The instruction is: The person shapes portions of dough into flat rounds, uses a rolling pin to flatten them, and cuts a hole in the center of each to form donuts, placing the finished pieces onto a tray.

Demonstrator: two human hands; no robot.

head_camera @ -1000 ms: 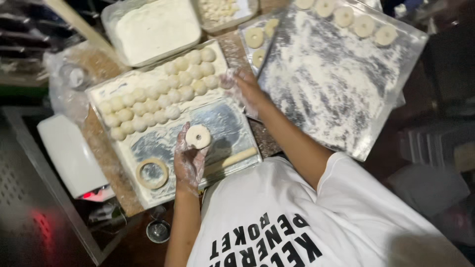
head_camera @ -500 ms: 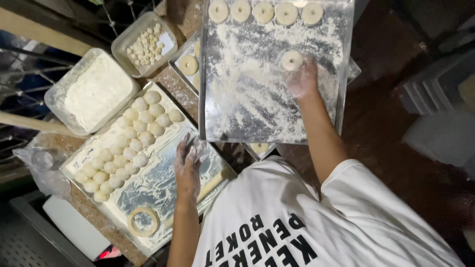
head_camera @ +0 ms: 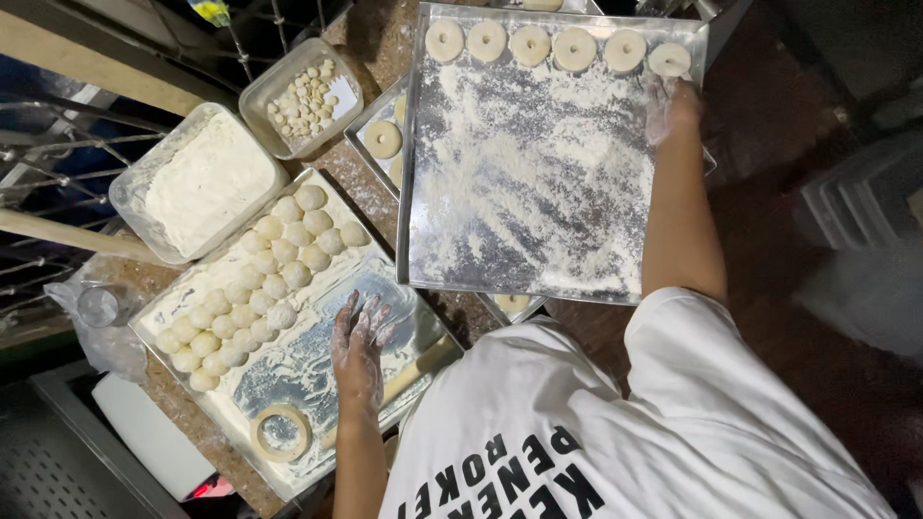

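My right hand (head_camera: 670, 101) reaches to the far right corner of a floured metal tray (head_camera: 538, 192). Its fingertips are at the last dough ring (head_camera: 668, 60), which lies at the end of a row of several dough rings (head_camera: 529, 44) along the tray's far edge. My left hand (head_camera: 361, 346), dusted with flour, rests flat with fingers apart on a floured work tray (head_camera: 288, 375). Several round dough balls (head_camera: 269, 279) lie in rows on that tray, to the left of the hand.
A round ring cutter (head_camera: 281, 432) and a wooden rolling pin (head_camera: 413, 370) lie on the work tray. A tub of flour (head_camera: 207, 183) and a tub of small dough bits (head_camera: 303, 96) stand at the back left. Another tray with a dough ring (head_camera: 383, 139) lies under the floured one.
A dough ring went from my left hand to my right, which carried it across the floured tray and laid it at the end of the row. My left hand dropped onto the work tray.
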